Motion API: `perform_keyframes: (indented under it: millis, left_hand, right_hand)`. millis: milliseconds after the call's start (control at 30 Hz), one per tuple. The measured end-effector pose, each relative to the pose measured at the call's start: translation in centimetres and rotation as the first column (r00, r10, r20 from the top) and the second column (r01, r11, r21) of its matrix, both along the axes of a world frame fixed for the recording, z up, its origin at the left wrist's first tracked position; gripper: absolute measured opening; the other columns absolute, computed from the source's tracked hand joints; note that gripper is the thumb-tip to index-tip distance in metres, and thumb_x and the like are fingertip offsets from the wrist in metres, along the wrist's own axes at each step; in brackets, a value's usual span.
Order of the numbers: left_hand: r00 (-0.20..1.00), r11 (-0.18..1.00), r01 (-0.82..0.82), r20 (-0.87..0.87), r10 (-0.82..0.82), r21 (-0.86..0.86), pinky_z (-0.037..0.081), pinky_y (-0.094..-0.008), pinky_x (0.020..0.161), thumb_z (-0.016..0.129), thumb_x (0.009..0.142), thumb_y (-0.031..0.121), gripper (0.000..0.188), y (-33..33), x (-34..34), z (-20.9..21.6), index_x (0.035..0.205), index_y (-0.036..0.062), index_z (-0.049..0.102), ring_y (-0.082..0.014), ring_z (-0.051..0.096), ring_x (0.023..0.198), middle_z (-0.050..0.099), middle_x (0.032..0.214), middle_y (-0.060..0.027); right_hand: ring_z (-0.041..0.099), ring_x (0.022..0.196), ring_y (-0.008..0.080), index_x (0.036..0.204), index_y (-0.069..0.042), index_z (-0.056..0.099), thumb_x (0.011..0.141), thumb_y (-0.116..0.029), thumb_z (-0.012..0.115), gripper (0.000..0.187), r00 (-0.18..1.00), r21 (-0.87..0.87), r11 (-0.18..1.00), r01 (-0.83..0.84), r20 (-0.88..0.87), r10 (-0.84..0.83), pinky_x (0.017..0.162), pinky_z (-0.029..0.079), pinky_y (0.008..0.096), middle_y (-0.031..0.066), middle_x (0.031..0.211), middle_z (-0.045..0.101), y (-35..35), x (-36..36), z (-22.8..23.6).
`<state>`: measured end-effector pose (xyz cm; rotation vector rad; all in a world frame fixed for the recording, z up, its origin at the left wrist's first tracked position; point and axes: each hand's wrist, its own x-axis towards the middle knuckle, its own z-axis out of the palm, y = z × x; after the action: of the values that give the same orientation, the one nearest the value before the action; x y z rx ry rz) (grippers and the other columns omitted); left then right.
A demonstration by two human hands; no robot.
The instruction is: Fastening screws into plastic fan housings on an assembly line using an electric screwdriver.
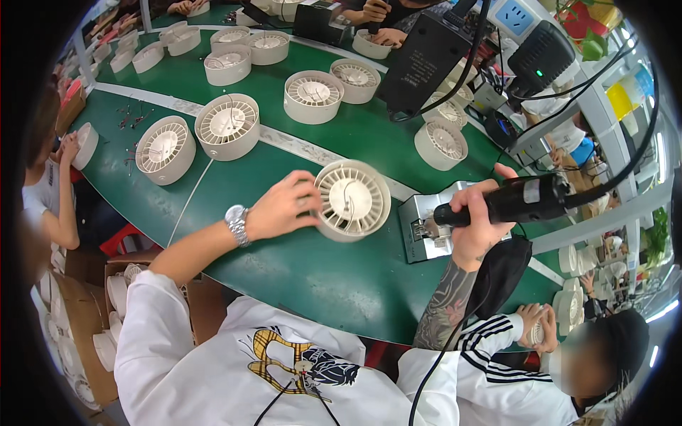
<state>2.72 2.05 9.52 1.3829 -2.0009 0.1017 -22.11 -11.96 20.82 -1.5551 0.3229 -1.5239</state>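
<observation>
My left hand (284, 206), with a metal watch at the wrist, grips the left rim of a white round slotted housing (366, 199). A thin dark wire lies across the housing's middle. Closed around a black electric screwdriver (529, 199) is my right hand (474, 231). The screwdriver lies nearly level, its front end pointing left over a silver metal box (418, 245), which looks like a screw feeder. Whether the bit touches the box cannot be made out. The housing sits on the green table just left of the box.
More white housings (227, 128) stand across the green table (284, 277). A black power adapter (426, 64) and cables hang at the upper right. Co-workers sit at left, at the far side and at lower right, one in a striped sleeve (497, 334). Small wired parts (135, 117) lie far left.
</observation>
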Motion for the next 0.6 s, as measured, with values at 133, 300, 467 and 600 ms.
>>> perform_keyframes:
  millis: [133,300,467,600]
  left_hand:
    - [0.990,0.993,0.104,-0.102,-0.098,0.056,0.049,-0.0369,0.082,0.080,0.061,0.016,0.024,2.7,0.7,-0.1,0.080,0.0128,0.065,-0.0279,0.051,0.104,0.058,0.092,0.0004]
    - [0.982,0.991,0.132,-0.139,-0.127,0.021,0.049,-0.0374,0.082,0.080,0.061,0.016,0.024,2.3,1.6,-0.3,0.079,0.0130,0.066,-0.0283,0.051,0.105,0.059,0.091,0.0013]
    - [0.980,0.990,0.136,-0.150,-0.130,0.035,0.050,-0.0371,0.082,0.080,0.061,0.015,0.024,2.4,1.7,-0.9,0.080,0.0133,0.066,-0.0290,0.051,0.106,0.058,0.092,0.0014]
    - [0.979,0.990,0.135,-0.161,-0.129,0.032,0.050,-0.0367,0.081,0.080,0.061,0.015,0.024,2.3,1.8,-1.2,0.081,0.0135,0.066,-0.0291,0.050,0.107,0.058,0.093,0.0014]
  right_hand:
    - [0.049,0.049,0.0144,0.119,0.005,0.040,0.074,0.004,0.056,0.048,0.984,0.019,0.988,0.154,-0.090,-0.151,0.050,0.042,0.0265,0.0055,0.064,0.051,-0.1,-0.2,-1.2]
    - [0.048,0.047,0.0145,0.117,0.004,0.043,0.074,0.003,0.055,0.045,0.971,0.041,0.970,0.238,-0.051,-0.236,0.048,0.041,0.0267,0.0050,0.063,0.050,-0.8,0.0,-2.4]
    - [0.048,0.047,0.0143,0.118,0.004,0.042,0.074,0.002,0.055,0.046,0.969,0.068,0.968,0.240,-0.074,-0.235,0.047,0.041,0.0271,0.0048,0.062,0.050,-1.1,0.4,-2.7]
    - [0.047,0.046,0.0141,0.118,0.003,0.043,0.074,0.001,0.055,0.045,0.969,0.085,0.967,0.242,-0.069,-0.236,0.046,0.041,0.0271,0.0045,0.061,0.049,-1.4,1.0,-3.2]
